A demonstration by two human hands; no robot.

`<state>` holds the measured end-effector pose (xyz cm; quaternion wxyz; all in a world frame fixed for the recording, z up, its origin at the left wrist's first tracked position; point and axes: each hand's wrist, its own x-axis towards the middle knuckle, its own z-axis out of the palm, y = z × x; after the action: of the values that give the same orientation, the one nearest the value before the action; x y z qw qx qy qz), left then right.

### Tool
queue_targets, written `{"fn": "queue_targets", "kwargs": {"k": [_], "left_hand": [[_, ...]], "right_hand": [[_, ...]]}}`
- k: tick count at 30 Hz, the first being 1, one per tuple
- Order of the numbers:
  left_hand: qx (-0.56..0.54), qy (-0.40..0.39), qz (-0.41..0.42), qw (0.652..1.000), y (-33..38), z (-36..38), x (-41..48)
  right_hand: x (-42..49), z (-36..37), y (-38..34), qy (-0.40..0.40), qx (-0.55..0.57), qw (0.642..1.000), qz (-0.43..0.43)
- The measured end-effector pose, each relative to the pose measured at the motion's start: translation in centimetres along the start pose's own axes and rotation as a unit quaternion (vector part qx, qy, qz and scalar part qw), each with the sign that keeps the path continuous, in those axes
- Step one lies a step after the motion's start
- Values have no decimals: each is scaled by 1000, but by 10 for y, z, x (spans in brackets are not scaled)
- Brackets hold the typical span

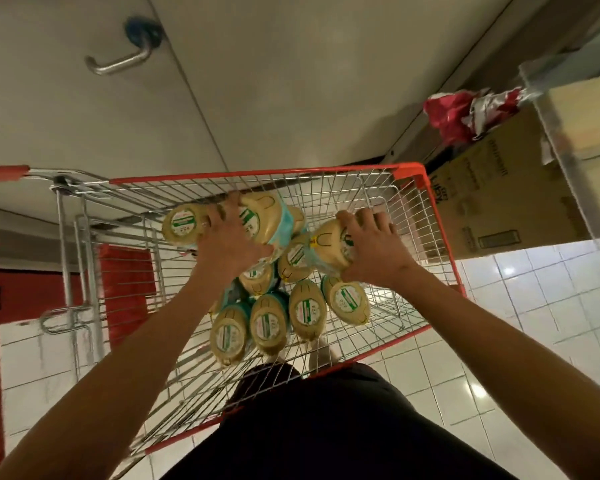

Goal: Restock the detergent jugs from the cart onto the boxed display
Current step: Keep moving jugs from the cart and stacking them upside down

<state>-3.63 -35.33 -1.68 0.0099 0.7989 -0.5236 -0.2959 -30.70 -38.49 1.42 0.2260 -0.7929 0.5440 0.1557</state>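
Nearest the person, the loose jugs [267,323] stand packed in the middle of the frame, inside the cart [440,216], with their oval ends facing up. Just beyond them the left hand [229,240] grips the left jug [184,223], which is tipped on its side, while the right hand [371,251] is clamped over the right jug [329,245], directly beneath its fingers. Farthest off, at the upper right, sit the cardboard boxes [499,188], so the right hand looks nearer to them.
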Motion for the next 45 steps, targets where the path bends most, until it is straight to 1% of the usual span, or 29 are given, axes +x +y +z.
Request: {"fn": "queue_targets", "kwargs": {"k": [4,9,13,21,25,31,36,45], "left_hand": [[-22,-25,35,999,0,-1,-28],[-17,-40,85,995,15,5,-49],[-3,-40,147,988,38,10,-67],[57,-73,258,962,97,25,-118],[70,-95,296,948,137,47,-151],[97,-120,341,927,212,101,-210],[125,-137,369,911,283,151,-254],[146,-146,414,886,405,225,-299]], "right_hand": [[-53,12,0,19,46,997,66],[-111,27,7,15,82,987,138],[-155,43,20,61,104,978,172],[-245,69,45,117,162,948,247],[-297,85,68,139,197,929,280],[-379,119,117,140,235,906,323],[-441,146,171,138,249,891,354],[-505,152,280,128,259,868,404]]}}
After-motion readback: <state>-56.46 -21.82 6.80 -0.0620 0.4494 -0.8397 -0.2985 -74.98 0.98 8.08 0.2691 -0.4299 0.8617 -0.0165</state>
